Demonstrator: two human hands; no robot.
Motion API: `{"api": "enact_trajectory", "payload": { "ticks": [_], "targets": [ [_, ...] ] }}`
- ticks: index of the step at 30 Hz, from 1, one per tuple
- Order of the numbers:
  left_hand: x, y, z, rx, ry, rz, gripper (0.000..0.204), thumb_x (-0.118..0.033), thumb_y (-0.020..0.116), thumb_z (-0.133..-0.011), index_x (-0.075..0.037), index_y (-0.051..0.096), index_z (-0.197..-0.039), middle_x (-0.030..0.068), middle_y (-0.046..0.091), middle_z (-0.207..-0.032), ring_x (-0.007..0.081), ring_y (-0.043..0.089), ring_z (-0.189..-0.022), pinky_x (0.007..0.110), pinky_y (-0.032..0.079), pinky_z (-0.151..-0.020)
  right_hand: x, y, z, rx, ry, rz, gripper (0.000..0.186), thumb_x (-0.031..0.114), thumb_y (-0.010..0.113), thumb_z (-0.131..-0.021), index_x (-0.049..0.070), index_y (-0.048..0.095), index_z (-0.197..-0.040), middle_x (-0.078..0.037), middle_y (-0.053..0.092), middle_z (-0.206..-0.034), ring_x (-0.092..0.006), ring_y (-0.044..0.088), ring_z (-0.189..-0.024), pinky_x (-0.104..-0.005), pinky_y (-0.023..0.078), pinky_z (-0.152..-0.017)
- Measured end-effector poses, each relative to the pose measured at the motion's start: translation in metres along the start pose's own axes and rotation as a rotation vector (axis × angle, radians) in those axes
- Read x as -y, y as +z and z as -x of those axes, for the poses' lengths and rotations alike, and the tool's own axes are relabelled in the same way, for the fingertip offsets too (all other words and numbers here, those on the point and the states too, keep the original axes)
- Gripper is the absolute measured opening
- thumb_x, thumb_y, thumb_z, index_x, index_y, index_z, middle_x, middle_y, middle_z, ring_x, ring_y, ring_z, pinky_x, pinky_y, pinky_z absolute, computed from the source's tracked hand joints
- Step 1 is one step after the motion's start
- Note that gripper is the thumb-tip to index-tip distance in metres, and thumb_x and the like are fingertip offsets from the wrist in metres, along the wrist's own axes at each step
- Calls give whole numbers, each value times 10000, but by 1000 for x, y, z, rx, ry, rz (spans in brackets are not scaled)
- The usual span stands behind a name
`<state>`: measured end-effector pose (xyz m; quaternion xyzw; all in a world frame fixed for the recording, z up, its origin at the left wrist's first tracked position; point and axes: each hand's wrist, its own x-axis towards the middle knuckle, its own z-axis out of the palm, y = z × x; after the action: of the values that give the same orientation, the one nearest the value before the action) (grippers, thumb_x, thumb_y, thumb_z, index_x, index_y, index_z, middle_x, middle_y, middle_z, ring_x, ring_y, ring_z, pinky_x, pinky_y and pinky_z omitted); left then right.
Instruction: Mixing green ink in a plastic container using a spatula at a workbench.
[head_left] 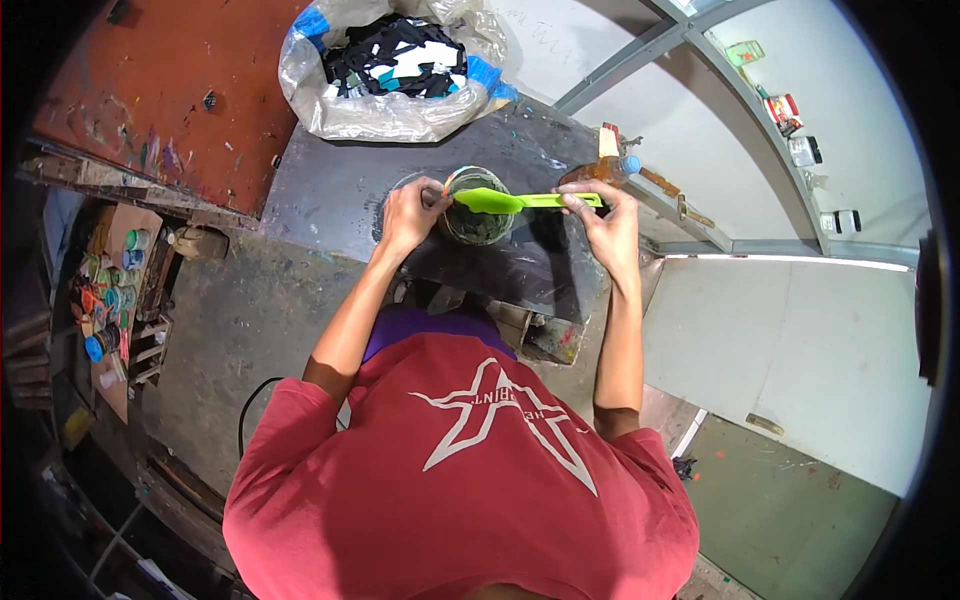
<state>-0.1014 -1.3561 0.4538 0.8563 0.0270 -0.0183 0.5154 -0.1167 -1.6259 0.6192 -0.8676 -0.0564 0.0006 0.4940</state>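
Observation:
A bright green spatula (487,201) lies level across the mouth of a clear round tub (482,238). My right hand (607,222) is closed on the spatula's handle, fingers near its end. On the tub's left side, my left hand (410,215) pinches at the rim, close to the blade tip. Dark, greyish-green smears show inside the tub; how full it is I cannot tell. The tub stands on a dark, stained tabletop (335,185). Just behind my right hand is a brown bottle (600,172) with a blue cap.
At the table's back, a translucent plastic bag (385,125) holds black and white scraps. A reddish-brown board (190,80) rises at the left. Paint pots (120,300) crowd a low shelf farther left. Small jars (804,151) line a ledge on the right wall.

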Motion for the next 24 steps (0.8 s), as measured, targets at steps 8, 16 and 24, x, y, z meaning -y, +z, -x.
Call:
{"api": "enact_trajectory", "payload": {
  "ticks": [8, 16, 24],
  "targets": [
    [6, 1, -1, -119, 294, 14, 383, -147, 817, -846, -86, 693, -1203, 82, 651, -835, 209, 630, -750, 347, 526, -716, -33, -6, 27, -20, 28, 364, 112, 0, 723, -844, 4, 734, -955, -129, 761, -880, -227, 728, -817, -351, 545, -781],
    [3, 3, -20, -87, 194, 18, 274, -155, 807, -858, -60, 727, -1102, 87, 700, -845, 197, 634, -717, 337, 525, -704, -50, -5, 48, 211, -263, 1003, 262, 84, 666, -898, 109, 651, -1158, -183, 626, -959, -394, 656, -934, -505, 495, -825],
    [23, 6, -29, -15, 44, 132, 259, -109, 818, -839, -55, 746, -1082, 46, 697, -820, 128, 610, -733, 302, 510, -709, -37, -31, 62, 337, -239, 1137, 456, 55, 647, -862, 190, 643, -1298, -165, 617, -991, -361, 650, -966, -483, 493, -861]
  ]
}}
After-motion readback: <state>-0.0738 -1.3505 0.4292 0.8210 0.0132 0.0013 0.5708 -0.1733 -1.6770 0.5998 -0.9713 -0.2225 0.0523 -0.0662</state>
